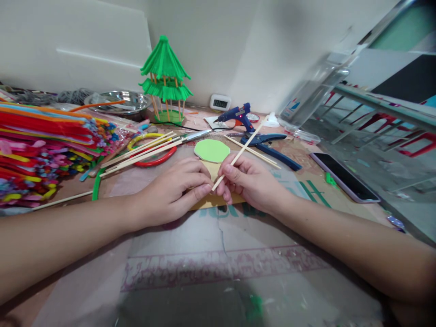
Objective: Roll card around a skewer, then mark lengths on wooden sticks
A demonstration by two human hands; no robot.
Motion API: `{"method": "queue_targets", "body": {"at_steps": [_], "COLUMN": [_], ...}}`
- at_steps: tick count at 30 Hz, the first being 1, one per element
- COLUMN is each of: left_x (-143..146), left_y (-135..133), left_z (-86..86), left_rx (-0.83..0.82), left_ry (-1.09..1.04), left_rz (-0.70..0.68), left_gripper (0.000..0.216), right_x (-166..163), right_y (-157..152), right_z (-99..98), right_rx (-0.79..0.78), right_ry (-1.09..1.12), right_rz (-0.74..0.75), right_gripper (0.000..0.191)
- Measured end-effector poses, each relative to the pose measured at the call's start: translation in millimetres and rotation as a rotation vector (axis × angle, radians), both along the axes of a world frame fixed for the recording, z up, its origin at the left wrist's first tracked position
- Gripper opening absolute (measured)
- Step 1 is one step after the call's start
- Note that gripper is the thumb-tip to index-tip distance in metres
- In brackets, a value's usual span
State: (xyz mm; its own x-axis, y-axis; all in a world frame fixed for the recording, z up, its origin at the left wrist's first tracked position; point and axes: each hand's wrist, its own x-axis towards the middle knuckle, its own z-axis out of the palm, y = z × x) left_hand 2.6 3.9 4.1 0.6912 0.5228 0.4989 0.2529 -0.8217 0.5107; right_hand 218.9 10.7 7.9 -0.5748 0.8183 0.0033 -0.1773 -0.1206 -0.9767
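Near, on the cardboard-covered table [211, 254]: left hand [173, 190] laid on a tan card [214, 171], fingers close together, index tip touching the near end of a wooden stick [240, 153]. Right hand [250, 184] pinching that stick low down. Long axis slanted, near end pointing left and down to the card, far end pointing right and away. Just beyond, a green disc [211, 150]; left, pipe cleaners [44, 145]; farther, a blue glue gun [238, 116] and a green pagoda model [165, 77] before the white wall [238, 45].
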Motion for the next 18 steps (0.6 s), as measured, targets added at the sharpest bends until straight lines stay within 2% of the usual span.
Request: {"method": "queue_targets", "body": {"at_steps": [8,18], "left_x": [-0.9,-0.7], "left_y": [-1.3,-2.6], "left_z": [-1.0,0.5], "left_rx": [0.071,0.104], "left_ry": [-0.009,0.051], "left_rz": [0.038,-0.008], "left_gripper": [0.021,0.026], "right_x": [-0.3,-1.3], "right_y": [-1.0,-1.4], "right_z": [1.3,1.3], "right_rx": [0.002,0.033], "right_ry": [-0.012,-0.033], "right_rz": [0.001,0.017], "right_gripper": [0.04,0.042]}}
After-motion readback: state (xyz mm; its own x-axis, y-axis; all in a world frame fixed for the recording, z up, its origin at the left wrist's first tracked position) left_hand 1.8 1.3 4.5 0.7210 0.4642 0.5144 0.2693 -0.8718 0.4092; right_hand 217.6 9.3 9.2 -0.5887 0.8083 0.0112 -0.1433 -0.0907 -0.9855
